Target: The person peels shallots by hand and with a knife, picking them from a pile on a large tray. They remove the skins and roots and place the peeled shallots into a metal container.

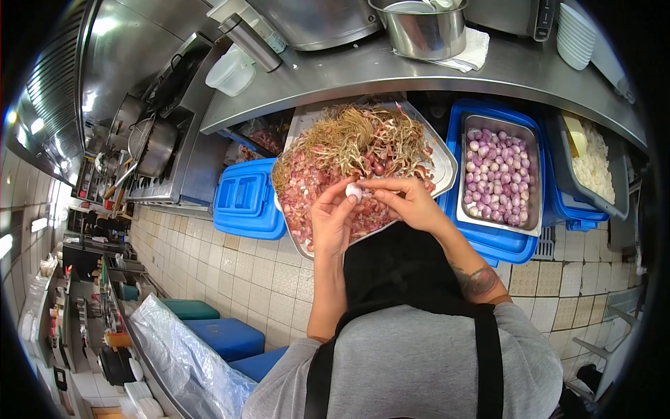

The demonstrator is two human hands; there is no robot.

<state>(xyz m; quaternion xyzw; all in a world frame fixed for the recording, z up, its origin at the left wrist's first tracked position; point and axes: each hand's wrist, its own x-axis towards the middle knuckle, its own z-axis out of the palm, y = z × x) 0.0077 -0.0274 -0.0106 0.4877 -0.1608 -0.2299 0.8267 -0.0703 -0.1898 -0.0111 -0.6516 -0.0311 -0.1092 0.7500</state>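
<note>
A small pale peeled shallot (354, 190) is pinched between the fingertips of my left hand (333, 220) and my right hand (405, 199). Both hands hover over a large metal tray (442, 162) heaped with reddish shallot skins and a pile of stringy dried roots and stalks (352, 140). To the right, a steel pan (500, 167) filled with peeled purple-white shallots rests on a blue plastic box (506, 241).
A blue lidded box (248, 199) stands left of the tray. A grey tub (593, 164) with white pieces sits at far right. Above runs a steel counter (349, 77) with a metal pot (419, 28) and white container (232, 71). Stove with pots at left; tiled floor below.
</note>
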